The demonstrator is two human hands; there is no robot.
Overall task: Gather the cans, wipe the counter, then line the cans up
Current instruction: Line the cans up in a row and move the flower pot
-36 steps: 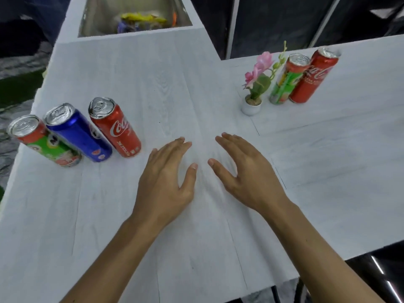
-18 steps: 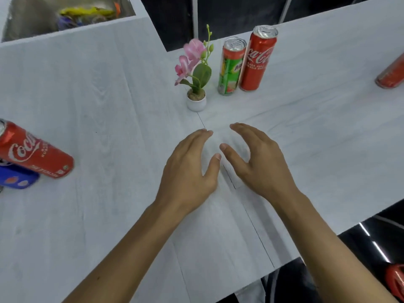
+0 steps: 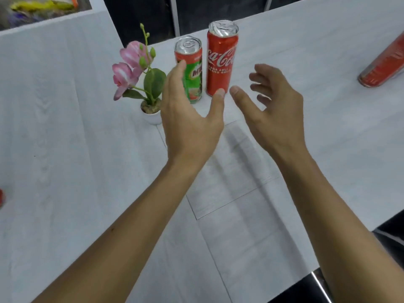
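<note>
The green can and red can are stood upright, long axes vertical; nothing is held by the left hand or right hand, fingers spread wide.

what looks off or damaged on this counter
The tall Coca-Cola can has a crumpled, uneven top, unlike the smooth lid of the Milo can beside it. The red can at the right edge seems to lean, perhaps only lens distortion.

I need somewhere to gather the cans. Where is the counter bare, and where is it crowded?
Bare: counter left of the flower pot, and between the Coca-Cola can and the far-right red can. Crowded: pot, Milo can and Coca-Cola can.
</note>
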